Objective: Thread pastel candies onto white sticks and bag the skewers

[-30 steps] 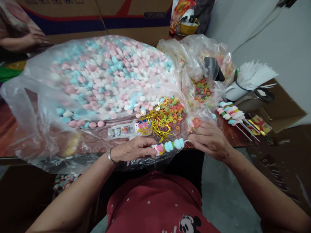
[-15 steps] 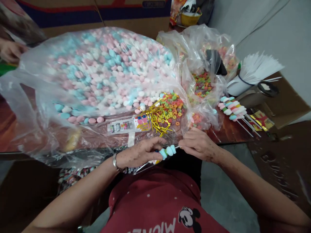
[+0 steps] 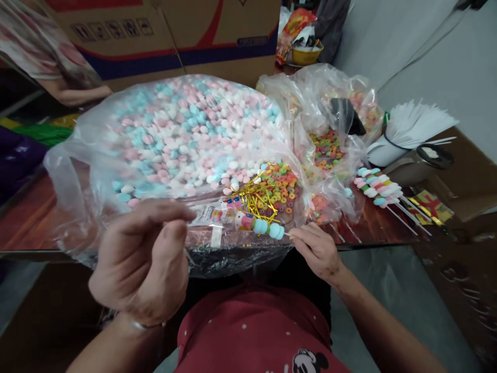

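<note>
My right hand [image 3: 316, 248] pinches the thin white stick of a candy skewer [image 3: 275, 231]. Pale blue marshmallows with green rings between them sit on that stick, which points left over the table's front edge. Pink-and-white print shows beside its far end; whether this is a wrapper on the skewer or one lying behind it I cannot tell. My left hand [image 3: 142, 259] is raised close to the camera, loosely curled, index finger extended and thumb below it, with nothing visible in it. A printed clear pouch [image 3: 207, 213] and gold twist ties [image 3: 258, 202] lie beyond the hands.
A large clear bag of pastel marshmallows [image 3: 186, 129] fills the table. Ring candies [image 3: 283, 189] lie beside it. Finished skewers [image 3: 376, 186], a white cup [image 3: 382, 150] of sticks and a dark mug [image 3: 421, 163] stand right. A cardboard box [image 3: 229, 62] and another person's arm [image 3: 81, 93] are behind.
My left hand has left the skewer and risen toward the camera, to the left. My right hand still holds the stick. The camera view has tilted up, showing more of the box.
</note>
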{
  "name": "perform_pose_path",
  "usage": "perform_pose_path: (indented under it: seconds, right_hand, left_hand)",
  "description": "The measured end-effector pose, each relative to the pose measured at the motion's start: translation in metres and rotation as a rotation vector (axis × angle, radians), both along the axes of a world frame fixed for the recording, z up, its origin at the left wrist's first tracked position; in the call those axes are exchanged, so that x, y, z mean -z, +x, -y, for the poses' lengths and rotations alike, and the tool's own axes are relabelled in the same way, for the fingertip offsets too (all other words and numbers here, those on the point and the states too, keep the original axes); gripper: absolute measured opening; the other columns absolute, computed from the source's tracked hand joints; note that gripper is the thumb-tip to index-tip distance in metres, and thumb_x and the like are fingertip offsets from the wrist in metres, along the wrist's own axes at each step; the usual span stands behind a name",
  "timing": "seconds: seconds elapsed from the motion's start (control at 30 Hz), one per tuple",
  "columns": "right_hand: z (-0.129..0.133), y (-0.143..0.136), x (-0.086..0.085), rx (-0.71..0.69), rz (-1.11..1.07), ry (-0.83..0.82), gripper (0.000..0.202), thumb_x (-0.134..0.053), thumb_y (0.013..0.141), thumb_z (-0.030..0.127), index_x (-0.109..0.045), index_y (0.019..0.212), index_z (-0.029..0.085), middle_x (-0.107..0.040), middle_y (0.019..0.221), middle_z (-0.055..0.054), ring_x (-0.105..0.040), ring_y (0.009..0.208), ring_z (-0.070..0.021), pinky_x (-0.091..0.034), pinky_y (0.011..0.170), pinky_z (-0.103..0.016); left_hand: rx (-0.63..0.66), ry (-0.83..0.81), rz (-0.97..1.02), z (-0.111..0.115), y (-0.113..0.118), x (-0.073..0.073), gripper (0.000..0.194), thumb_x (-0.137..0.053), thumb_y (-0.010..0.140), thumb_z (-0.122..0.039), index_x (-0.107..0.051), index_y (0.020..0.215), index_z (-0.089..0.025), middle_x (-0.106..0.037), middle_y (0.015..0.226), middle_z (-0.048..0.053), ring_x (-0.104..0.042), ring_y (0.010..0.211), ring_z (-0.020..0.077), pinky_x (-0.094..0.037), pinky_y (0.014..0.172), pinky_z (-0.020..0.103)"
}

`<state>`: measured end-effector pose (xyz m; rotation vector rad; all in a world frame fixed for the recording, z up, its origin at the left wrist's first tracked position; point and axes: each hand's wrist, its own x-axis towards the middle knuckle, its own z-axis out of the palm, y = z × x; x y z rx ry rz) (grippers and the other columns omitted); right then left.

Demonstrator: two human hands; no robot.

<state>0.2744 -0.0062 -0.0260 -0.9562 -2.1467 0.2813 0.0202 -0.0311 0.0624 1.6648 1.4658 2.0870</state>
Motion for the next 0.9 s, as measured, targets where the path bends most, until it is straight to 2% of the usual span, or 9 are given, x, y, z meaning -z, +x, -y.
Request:
perform_pose_path:
  seconds: [0.03, 0.07, 0.2, 0.27, 0.37, 0.47, 0.67, 0.8, 0.9]
  right_hand:
    - [0.001, -0.002, 0.000, 0.014, -0.026, -0.014, 0.017, -0.048, 0.093, 0.017, -0.065, 0.091, 0.017, -0.062, 0.066, 0.000, -0.052, 0.058, -0.0112, -0.041, 0.061, -0.025]
    - [0.001, -0.004, 0.000, 0.027, -0.052, -0.028, 0.016, -0.049, 0.093, 0.016, -0.065, 0.091, 0.017, -0.062, 0.066, 0.000, -0.053, 0.058, -0.0110, -0.042, 0.061, -0.025]
    - [0.006, -0.014, 0.001, 0.071, -0.140, -0.098, 0.016, -0.050, 0.092, 0.017, -0.066, 0.090, 0.018, -0.063, 0.068, -0.001, -0.056, 0.061, -0.0122, -0.045, 0.060, -0.024]
    - [0.010, -0.022, 0.004, 0.069, -0.163, -0.147, 0.017, -0.049, 0.092, 0.018, -0.066, 0.090, 0.019, -0.064, 0.069, -0.002, -0.058, 0.063, -0.0129, -0.046, 0.060, -0.025]
    - [0.018, -0.035, 0.011, 0.056, -0.199, -0.227, 0.016, -0.049, 0.093, 0.019, -0.065, 0.090, 0.019, -0.065, 0.072, -0.002, -0.060, 0.065, -0.0130, -0.047, 0.061, -0.024]
    - [0.027, -0.048, 0.015, 0.065, -0.214, -0.315, 0.016, -0.048, 0.093, 0.020, -0.064, 0.090, 0.019, -0.068, 0.078, -0.003, -0.063, 0.069, -0.0134, -0.048, 0.064, -0.022]
    - [0.035, -0.063, 0.011, 0.073, -0.012, -0.455, 0.024, -0.038, 0.097, 0.025, -0.059, 0.088, 0.018, -0.059, 0.063, 0.001, -0.055, 0.054, -0.0107, -0.040, 0.053, -0.021]
    - [0.038, -0.069, 0.012, 0.073, -0.013, -0.489, 0.024, -0.033, 0.096, 0.025, -0.053, 0.084, 0.020, -0.049, 0.057, 0.003, -0.046, 0.048, -0.0099, -0.033, 0.050, -0.022]
    - [0.041, -0.075, 0.015, 0.032, -0.192, -0.659, 0.023, -0.035, 0.095, 0.030, -0.049, 0.080, 0.021, -0.041, 0.056, 0.005, -0.039, 0.048, -0.0088, -0.030, 0.049, -0.022]
  left_hand:
    - [-0.005, 0.018, 0.110, 0.007, 0.001, 0.010, 0.006, -0.068, 0.080, -0.024, -0.063, 0.079, -0.020, -0.061, 0.074, -0.002, -0.056, 0.066, 0.0134, -0.047, 0.068, 0.029]
    - [0.022, -0.178, 0.229, 0.013, 0.001, 0.022, 0.005, -0.066, 0.082, -0.023, -0.064, 0.080, -0.019, -0.061, 0.075, -0.001, -0.056, 0.070, 0.0131, -0.046, 0.068, 0.027]
    - [0.418, -0.748, 0.660, 0.013, 0.003, 0.063, 0.031, -0.075, 0.074, -0.041, -0.068, 0.095, -0.019, -0.069, 0.085, 0.004, -0.063, 0.082, 0.0177, -0.050, 0.072, 0.028]
    - [0.553, -0.697, 0.957, 0.001, 0.007, 0.069, 0.042, -0.079, 0.065, -0.051, -0.066, 0.089, -0.019, -0.070, 0.092, 0.007, -0.065, 0.093, 0.0234, -0.052, 0.082, 0.035]
    - [0.642, -0.509, 1.155, -0.020, 0.015, 0.061, 0.047, -0.080, 0.062, -0.055, -0.066, 0.089, -0.019, -0.070, 0.105, 0.009, -0.062, 0.107, 0.0267, -0.050, 0.091, 0.040]
    - [0.588, -0.439, 1.218, -0.035, 0.024, 0.052, 0.043, -0.083, 0.063, -0.042, -0.066, 0.093, -0.017, -0.072, 0.094, 0.007, -0.067, 0.096, 0.0229, -0.051, 0.089, 0.038]
    - [0.605, -0.537, 1.250, -0.050, 0.036, 0.060, 0.030, -0.082, 0.066, -0.030, -0.064, 0.083, -0.014, -0.058, 0.061, -0.005, -0.054, 0.048, 0.0061, -0.044, 0.050, 0.019]
    - [0.720, -0.565, 1.257, -0.050, 0.043, 0.069, 0.035, -0.083, 0.065, -0.037, -0.062, 0.083, -0.015, -0.053, 0.057, -0.007, -0.050, 0.045, 0.0049, -0.045, 0.053, 0.020]
    - [0.777, -0.568, 1.226, -0.044, 0.049, 0.077, 0.038, -0.083, 0.065, -0.040, -0.062, 0.084, -0.015, -0.048, 0.054, -0.008, -0.051, 0.047, 0.0060, -0.047, 0.057, 0.022]
